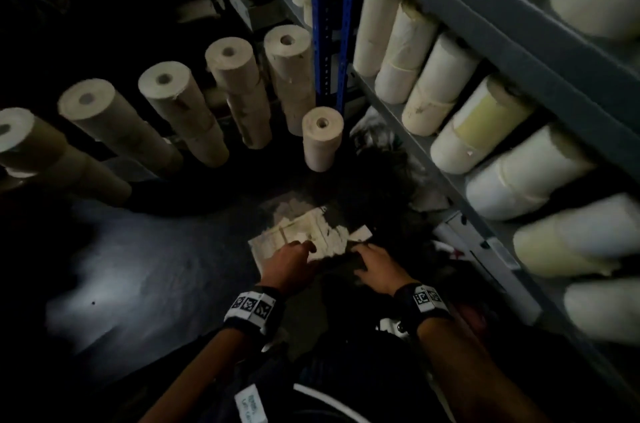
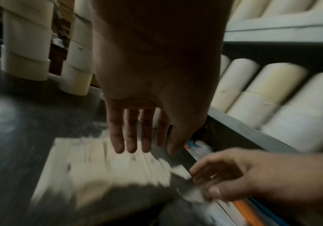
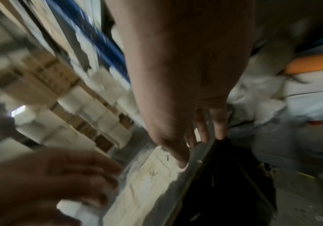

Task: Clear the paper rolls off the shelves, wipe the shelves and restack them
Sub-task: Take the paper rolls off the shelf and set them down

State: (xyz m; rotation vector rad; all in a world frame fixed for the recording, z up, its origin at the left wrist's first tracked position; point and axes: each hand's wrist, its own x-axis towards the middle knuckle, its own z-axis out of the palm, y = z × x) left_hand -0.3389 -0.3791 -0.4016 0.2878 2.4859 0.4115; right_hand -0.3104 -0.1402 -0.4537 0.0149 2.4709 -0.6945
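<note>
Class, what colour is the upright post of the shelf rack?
Blue post, clearest in the head view.

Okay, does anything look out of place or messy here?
Yes. Torn paper scraps lie scattered on the dark floor beside the bottom shelf, under both hands, left and right.

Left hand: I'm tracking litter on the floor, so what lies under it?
Under the left hand lies a flattened pale sheet of paper on the dark floor. The fingers cover its near edge; whether they touch it is unclear.
</note>
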